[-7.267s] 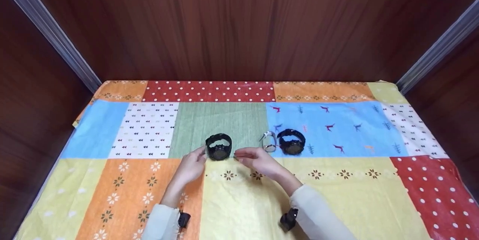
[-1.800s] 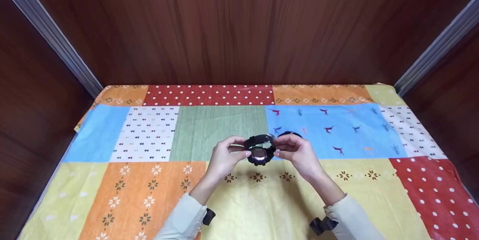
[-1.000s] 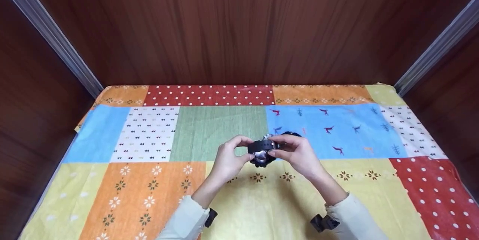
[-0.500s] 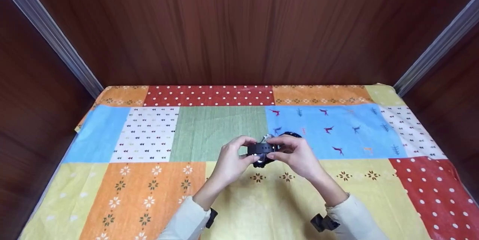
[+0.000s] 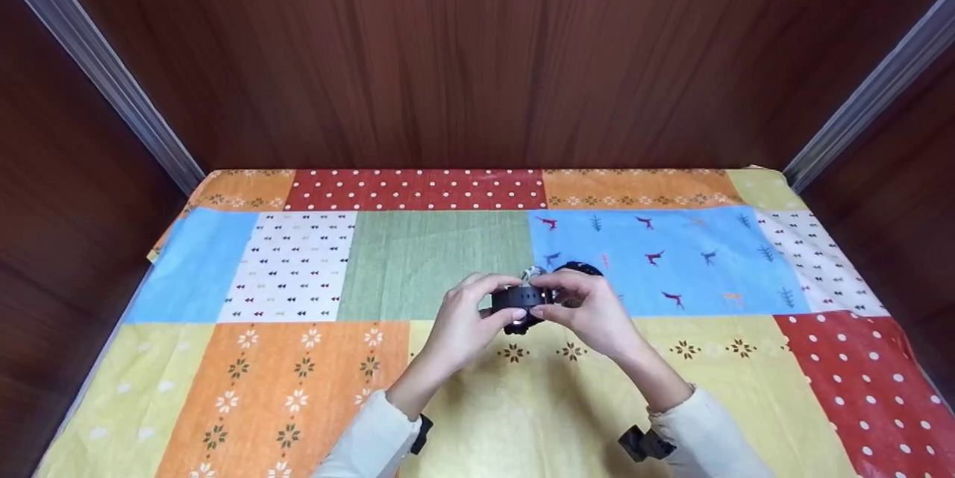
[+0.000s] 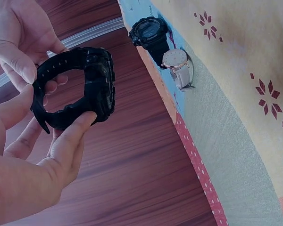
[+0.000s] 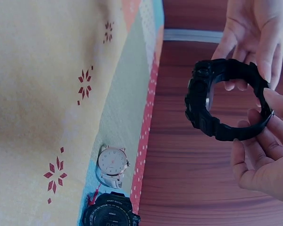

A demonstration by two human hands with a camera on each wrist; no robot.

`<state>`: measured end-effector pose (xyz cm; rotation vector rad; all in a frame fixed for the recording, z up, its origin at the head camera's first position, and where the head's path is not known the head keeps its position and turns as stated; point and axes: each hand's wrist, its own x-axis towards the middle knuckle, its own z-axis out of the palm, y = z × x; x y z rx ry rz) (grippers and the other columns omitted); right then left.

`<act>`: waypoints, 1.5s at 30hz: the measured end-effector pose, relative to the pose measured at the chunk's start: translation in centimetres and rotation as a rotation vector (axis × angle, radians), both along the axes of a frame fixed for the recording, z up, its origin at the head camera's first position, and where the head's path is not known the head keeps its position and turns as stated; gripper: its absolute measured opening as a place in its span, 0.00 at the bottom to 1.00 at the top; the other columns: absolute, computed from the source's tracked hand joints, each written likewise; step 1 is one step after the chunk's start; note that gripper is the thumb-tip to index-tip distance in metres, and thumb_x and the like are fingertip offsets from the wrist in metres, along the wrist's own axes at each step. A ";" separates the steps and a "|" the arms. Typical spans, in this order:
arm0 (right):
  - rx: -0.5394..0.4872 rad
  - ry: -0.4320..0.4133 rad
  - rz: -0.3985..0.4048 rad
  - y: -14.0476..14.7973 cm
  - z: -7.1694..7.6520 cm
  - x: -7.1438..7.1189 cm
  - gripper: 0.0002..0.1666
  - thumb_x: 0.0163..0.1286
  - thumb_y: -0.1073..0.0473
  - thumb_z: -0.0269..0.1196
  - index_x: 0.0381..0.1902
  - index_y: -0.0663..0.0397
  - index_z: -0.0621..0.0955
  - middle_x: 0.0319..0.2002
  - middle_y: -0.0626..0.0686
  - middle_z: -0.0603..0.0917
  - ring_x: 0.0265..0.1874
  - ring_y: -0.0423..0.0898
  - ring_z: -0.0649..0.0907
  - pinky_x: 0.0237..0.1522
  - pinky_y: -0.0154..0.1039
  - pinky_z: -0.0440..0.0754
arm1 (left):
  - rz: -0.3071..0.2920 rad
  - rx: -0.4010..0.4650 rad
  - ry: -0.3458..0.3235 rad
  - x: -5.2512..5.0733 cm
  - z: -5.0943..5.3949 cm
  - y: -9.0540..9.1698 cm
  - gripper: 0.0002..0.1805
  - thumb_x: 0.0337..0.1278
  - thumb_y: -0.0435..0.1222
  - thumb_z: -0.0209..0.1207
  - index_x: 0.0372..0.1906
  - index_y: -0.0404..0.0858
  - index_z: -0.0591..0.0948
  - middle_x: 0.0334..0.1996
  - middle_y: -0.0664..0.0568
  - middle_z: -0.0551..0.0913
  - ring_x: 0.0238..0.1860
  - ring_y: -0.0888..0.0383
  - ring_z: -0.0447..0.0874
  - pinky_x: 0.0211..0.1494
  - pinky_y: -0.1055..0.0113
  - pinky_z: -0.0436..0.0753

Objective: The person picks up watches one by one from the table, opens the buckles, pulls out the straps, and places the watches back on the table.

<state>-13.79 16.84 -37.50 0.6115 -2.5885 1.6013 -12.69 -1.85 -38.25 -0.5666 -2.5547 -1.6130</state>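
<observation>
Both hands hold a black sports watch (image 5: 518, 299) up above the cloth, its strap bent into a loop. My left hand (image 5: 462, 321) grips it from the left, fingertips and thumb on the strap and near the case (image 6: 99, 77). From the other side my right hand (image 5: 593, 312) pinches the strap near its ends (image 7: 266, 110). Whether the strap is buckled I cannot tell. Behind the hands lie a pale-strapped watch with a white dial (image 7: 112, 161) and a second black sports watch (image 6: 149, 30), both partly hidden in the head view.
A patchwork-patterned cloth (image 5: 448, 247) covers the table. Dark wood panels (image 5: 448, 53) stand behind and at both sides, with metal strips (image 5: 119, 60) at the corners. Small black devices (image 5: 645, 444) sit on both wrists.
The black watch, earlier standing on the cloth between the hands, was lifted and carried right. Its strap has since tilted toward me, and my left fingers have shifted slightly right along it.
</observation>
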 end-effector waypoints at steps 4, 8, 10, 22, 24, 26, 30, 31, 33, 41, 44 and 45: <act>0.048 0.035 -0.005 0.0 -0.1 -0.1 0.18 0.49 0.69 0.69 0.41 0.64 0.83 0.35 0.54 0.81 0.30 0.46 0.81 0.33 0.38 0.80 | 0.011 -0.037 0.043 0.0 0.0 0.1 0.16 0.49 0.34 0.64 0.47 0.41 0.81 0.43 0.48 0.78 0.46 0.52 0.75 0.48 0.59 0.76; 0.063 0.046 -0.001 0.0 0.0 0.0 0.18 0.50 0.68 0.69 0.41 0.63 0.83 0.34 0.54 0.81 0.30 0.46 0.81 0.33 0.39 0.80 | 0.009 -0.053 0.057 0.0 0.0 0.1 0.16 0.49 0.34 0.64 0.47 0.42 0.81 0.43 0.47 0.78 0.45 0.51 0.75 0.48 0.55 0.75; 0.067 0.048 0.004 0.0 0.0 0.0 0.17 0.50 0.68 0.69 0.41 0.63 0.83 0.35 0.54 0.81 0.30 0.46 0.81 0.32 0.39 0.80 | 0.006 -0.055 0.054 0.0 0.0 0.0 0.16 0.50 0.34 0.64 0.47 0.42 0.82 0.43 0.47 0.78 0.46 0.51 0.75 0.48 0.55 0.75; 0.049 0.007 0.023 0.2 0.0 0.0 0.16 0.52 0.66 0.69 0.41 0.62 0.83 0.34 0.55 0.81 0.29 0.46 0.80 0.30 0.35 0.80 | 0.002 -0.025 0.047 -0.2 -0.2 -0.1 0.14 0.49 0.34 0.64 0.45 0.40 0.82 0.42 0.48 0.79 0.45 0.52 0.76 0.49 0.55 0.74; 0.044 0.002 0.028 0.3 0.0 0.0 0.16 0.52 0.66 0.68 0.41 0.63 0.83 0.34 0.55 0.80 0.29 0.46 0.81 0.31 0.36 0.80 | -0.005 -0.012 0.040 -0.2 -0.3 -0.1 0.14 0.49 0.33 0.64 0.45 0.39 0.82 0.42 0.49 0.79 0.45 0.53 0.76 0.48 0.58 0.76; 0.042 -0.005 0.034 0.3 -0.1 -0.1 0.17 0.52 0.66 0.68 0.42 0.64 0.82 0.33 0.55 0.80 0.29 0.47 0.81 0.31 0.35 0.80 | -0.013 -0.003 0.033 -0.2 -0.3 -0.2 0.14 0.49 0.33 0.64 0.44 0.38 0.82 0.42 0.49 0.80 0.45 0.53 0.76 0.48 0.59 0.76; 0.026 -0.036 0.043 0.5 -0.2 0.0 0.17 0.52 0.67 0.68 0.41 0.65 0.82 0.33 0.56 0.80 0.29 0.47 0.81 0.31 0.35 0.80 | -0.022 0.005 0.003 -0.2 -0.3 -0.3 0.15 0.49 0.33 0.64 0.45 0.38 0.82 0.42 0.50 0.81 0.45 0.55 0.77 0.49 0.62 0.76; 0.019 -0.045 0.045 0.5 -0.2 0.0 0.17 0.52 0.67 0.68 0.41 0.65 0.82 0.33 0.56 0.80 0.30 0.47 0.81 0.32 0.35 0.80 | -0.020 0.006 -0.001 -0.2 -0.3 -0.3 0.15 0.48 0.33 0.64 0.45 0.38 0.82 0.41 0.51 0.81 0.45 0.56 0.77 0.50 0.62 0.75; 0.007 -0.056 0.048 0.6 -0.2 -0.1 0.16 0.52 0.67 0.68 0.41 0.65 0.82 0.33 0.56 0.81 0.30 0.47 0.81 0.32 0.34 0.80 | -0.018 0.012 -0.012 -0.2 -0.3 -0.4 0.15 0.48 0.32 0.65 0.44 0.38 0.82 0.41 0.51 0.81 0.45 0.56 0.77 0.49 0.63 0.75; -0.021 -0.086 0.052 0.8 -0.1 -0.2 0.16 0.52 0.68 0.68 0.41 0.66 0.82 0.35 0.59 0.81 0.32 0.46 0.82 0.35 0.35 0.80 | -0.021 0.036 -0.062 -0.3 -0.4 -0.8 0.14 0.49 0.32 0.64 0.43 0.39 0.82 0.40 0.53 0.81 0.45 0.57 0.77 0.49 0.62 0.75; -0.030 -0.102 0.052 0.9 -0.1 -0.2 0.17 0.53 0.68 0.68 0.42 0.67 0.82 0.36 0.59 0.81 0.33 0.46 0.82 0.35 0.35 0.80 | -0.029 0.050 -0.068 -0.4 -0.5 -1.0 0.13 0.48 0.32 0.65 0.43 0.39 0.83 0.40 0.53 0.82 0.45 0.57 0.77 0.50 0.60 0.74; -0.034 -0.108 0.053 1.0 -0.1 -0.2 0.17 0.53 0.68 0.68 0.42 0.67 0.82 0.36 0.59 0.81 0.33 0.46 0.82 0.36 0.35 0.80 | -0.032 0.057 -0.070 -0.4 -0.6 -1.1 0.13 0.48 0.32 0.65 0.43 0.39 0.83 0.40 0.53 0.82 0.45 0.57 0.77 0.51 0.60 0.74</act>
